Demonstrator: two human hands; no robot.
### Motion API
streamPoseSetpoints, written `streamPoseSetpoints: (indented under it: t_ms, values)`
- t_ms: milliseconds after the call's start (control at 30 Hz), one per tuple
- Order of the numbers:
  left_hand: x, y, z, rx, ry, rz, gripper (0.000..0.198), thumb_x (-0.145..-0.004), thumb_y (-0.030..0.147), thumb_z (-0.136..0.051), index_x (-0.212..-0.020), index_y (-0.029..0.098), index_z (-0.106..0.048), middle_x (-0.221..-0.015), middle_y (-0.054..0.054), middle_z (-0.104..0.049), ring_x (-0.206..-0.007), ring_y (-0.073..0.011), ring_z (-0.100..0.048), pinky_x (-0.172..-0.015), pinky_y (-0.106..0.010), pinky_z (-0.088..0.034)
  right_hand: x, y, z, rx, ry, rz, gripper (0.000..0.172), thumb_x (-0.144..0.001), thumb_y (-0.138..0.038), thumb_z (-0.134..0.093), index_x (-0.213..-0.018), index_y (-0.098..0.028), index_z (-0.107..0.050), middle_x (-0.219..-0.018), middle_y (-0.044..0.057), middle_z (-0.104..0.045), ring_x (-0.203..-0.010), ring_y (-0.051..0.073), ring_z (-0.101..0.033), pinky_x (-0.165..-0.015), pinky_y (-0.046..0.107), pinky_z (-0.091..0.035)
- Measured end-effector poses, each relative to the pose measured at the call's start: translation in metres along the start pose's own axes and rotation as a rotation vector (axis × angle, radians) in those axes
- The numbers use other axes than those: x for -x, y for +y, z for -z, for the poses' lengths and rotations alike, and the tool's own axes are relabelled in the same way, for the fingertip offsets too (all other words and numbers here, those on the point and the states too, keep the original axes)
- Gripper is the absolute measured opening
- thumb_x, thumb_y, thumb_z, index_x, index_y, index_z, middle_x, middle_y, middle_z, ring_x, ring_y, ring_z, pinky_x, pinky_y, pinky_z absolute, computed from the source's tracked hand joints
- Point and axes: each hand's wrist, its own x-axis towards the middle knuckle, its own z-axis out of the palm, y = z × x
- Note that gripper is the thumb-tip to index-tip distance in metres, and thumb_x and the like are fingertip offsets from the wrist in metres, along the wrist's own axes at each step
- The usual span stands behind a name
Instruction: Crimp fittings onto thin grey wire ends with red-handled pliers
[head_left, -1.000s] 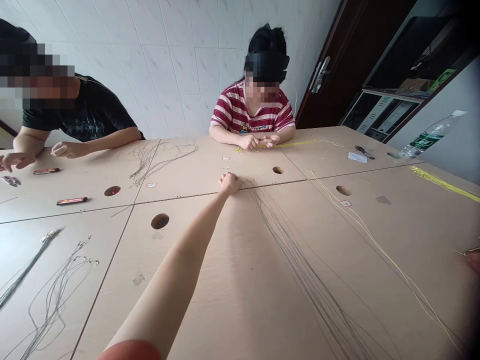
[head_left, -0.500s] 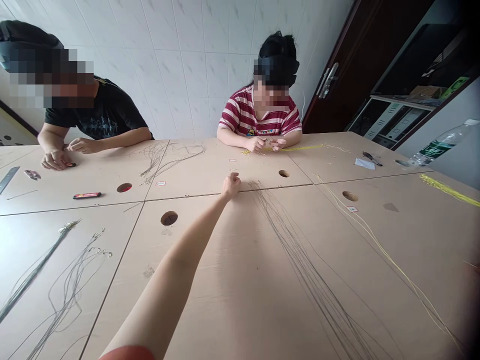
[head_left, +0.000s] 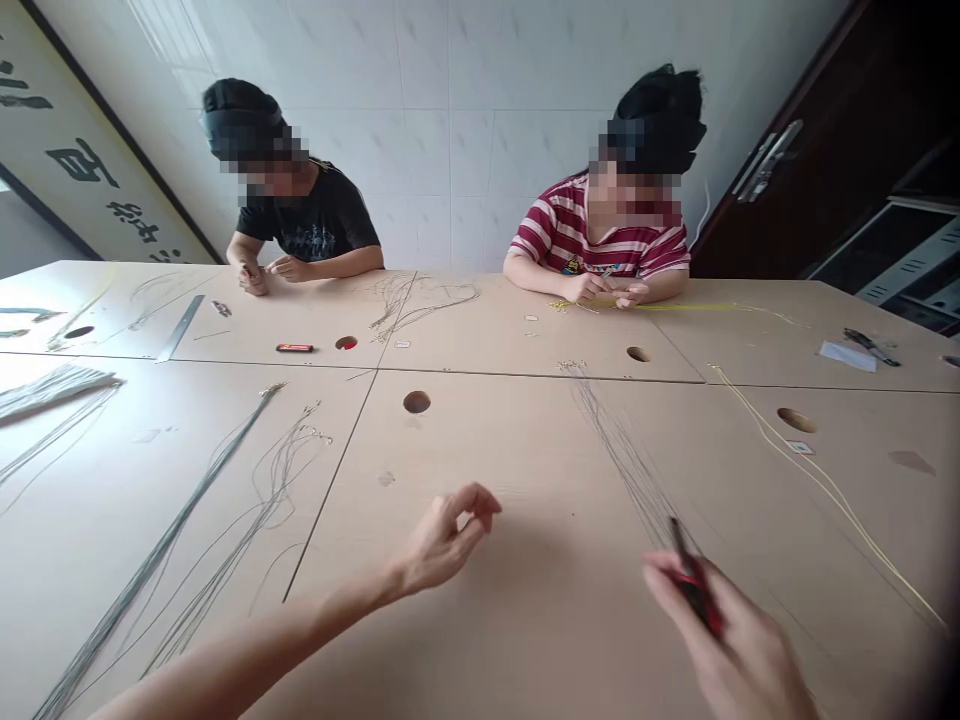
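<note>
My left hand hovers over the near middle of the table, index finger and thumb curled together in a pinch. Whatever may be between those fingertips is too fine to make out. At the lower right, my blurred right hand grips a red-and-black hand tool whose dark narrow tip points away from me. Under and beyond the tool runs a spread of thin grey wires, with small metal ends at the far side. Left of my left hand lie a loose group of grey wires and a tighter grey bundle.
Yellow wires stretch along the right. Two people sit opposite, one in a black shirt, one in a striped shirt. Round holes pierce the tabletop. A red-and-black object, a ruler and a dark tool lie farther off.
My left hand has drawn back toward me from the far ends of the grey wires. My right hand has come into view with the tool. The view has swung left.
</note>
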Motion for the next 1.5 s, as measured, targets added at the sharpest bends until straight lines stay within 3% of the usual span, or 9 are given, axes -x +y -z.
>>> streamPoseSetpoints:
  t_ms: [233, 367, 467, 633, 767, 1033, 1233, 1367, 1500]
  values:
    - [0.097, -0.019, 0.032, -0.081, 0.102, 0.241, 0.032, -0.099, 0.03, -0.028, -0.097, 0.022, -0.059, -0.06, 0.003, -0.052, -0.055, -0.0129, -0.041, -0.054, -0.025, -0.034, -0.017, -0.066, -0.078, -0.222, -0.449, 0.19, 0.032, -0.089, -0.049, -0.047, -0.081, -0.02, -0.06, -0.067, 0.001, -0.06, -0.059, 0.015, -0.053, -0.056, 0.026, -0.042]
    - [0.132, -0.024, 0.045, -0.266, 0.212, 0.231, 0.028, -0.097, 0.035, -0.034, -0.105, 0.023, -0.058, -0.073, -0.002, -0.06, -0.07, -0.0171, -0.054, -0.051, -0.024, -0.039, -0.013, -0.073, -0.11, -0.175, -0.515, 0.365, 0.023, -0.091, -0.038, -0.046, -0.079, -0.02, -0.056, -0.074, 0.003, -0.061, -0.069, 0.018, -0.055, -0.064, 0.029, -0.043]
    - [0.142, -0.033, 0.067, -0.46, 0.311, 0.138, 0.022, -0.094, 0.033, -0.043, -0.098, 0.022, -0.062, -0.086, -0.006, -0.065, -0.085, -0.0205, -0.059, -0.067, -0.029, -0.048, -0.008, -0.072, -0.13, -0.157, -0.489, 0.527, 0.021, -0.091, -0.031, -0.046, -0.073, -0.021, -0.049, -0.07, 0.002, -0.057, -0.069, 0.018, -0.052, -0.065, 0.03, -0.041]
    - [0.119, -0.061, 0.129, -0.662, 0.587, 0.265, 0.021, -0.088, 0.034, -0.049, -0.093, 0.022, -0.065, -0.092, -0.007, -0.069, -0.101, -0.0257, -0.055, -0.09, -0.041, -0.044, 0.001, -0.06, -0.148, -0.179, -0.353, 0.714, 0.011, -0.09, -0.021, -0.048, -0.079, -0.021, -0.049, -0.072, 0.002, -0.056, -0.071, 0.018, -0.051, -0.067, 0.031, -0.04]
    - [0.081, -0.083, 0.165, -0.751, 0.626, 0.443, 0.022, -0.084, 0.038, -0.054, -0.095, 0.024, -0.066, -0.101, -0.008, -0.067, -0.11, -0.0309, -0.05, -0.094, -0.048, -0.037, 0.006, -0.05, -0.152, -0.153, -0.323, 0.822, 0.009, -0.087, -0.013, -0.05, -0.092, -0.021, -0.053, -0.079, 0.002, -0.06, -0.075, 0.019, -0.052, -0.07, 0.031, -0.038]
    - [0.039, -0.111, 0.167, -0.779, 0.604, 0.519, 0.016, -0.083, 0.027, -0.048, -0.078, 0.02, -0.061, -0.098, -0.013, -0.065, -0.107, -0.0325, -0.049, -0.096, -0.049, -0.031, 0.005, -0.049, -0.154, -0.132, -0.326, 0.834, 0.012, -0.085, -0.012, -0.052, -0.092, -0.021, -0.053, -0.079, 0.002, -0.06, -0.076, 0.019, -0.052, -0.07, 0.031, -0.037]
    - [0.034, -0.104, 0.188, -0.624, 0.657, 0.519, 0.013, -0.081, 0.028, -0.047, -0.071, 0.022, -0.051, -0.085, -0.008, -0.065, -0.099, -0.0288, -0.053, -0.092, -0.045, -0.037, 0.005, -0.05, -0.152, -0.122, -0.327, 0.831, 0.009, -0.085, -0.013, -0.052, -0.091, -0.02, -0.054, -0.08, 0.002, -0.061, -0.076, 0.018, -0.052, -0.07, 0.031, -0.037]
    - [0.03, -0.093, 0.207, -0.436, 0.708, 0.443, 0.018, -0.085, 0.036, -0.041, -0.084, 0.021, -0.051, -0.084, -0.006, -0.064, -0.077, -0.0199, -0.059, -0.071, -0.034, -0.046, 0.005, -0.052, -0.151, -0.101, -0.363, 0.813, 0.009, -0.085, -0.014, -0.052, -0.092, -0.019, -0.055, -0.081, 0.003, -0.061, -0.078, 0.019, -0.052, -0.072, 0.032, -0.038]
    - [0.027, -0.092, 0.219, -0.279, 0.701, 0.403, 0.017, -0.078, 0.035, -0.049, -0.084, 0.02, -0.05, -0.068, 0.0, -0.059, -0.049, -0.0114, -0.048, -0.047, -0.024, -0.038, 0.005, -0.052, -0.15, -0.109, -0.369, 0.8, 0.01, -0.085, -0.013, -0.052, -0.093, -0.019, -0.055, -0.082, 0.003, -0.061, -0.079, 0.019, -0.052, -0.073, 0.032, -0.038]
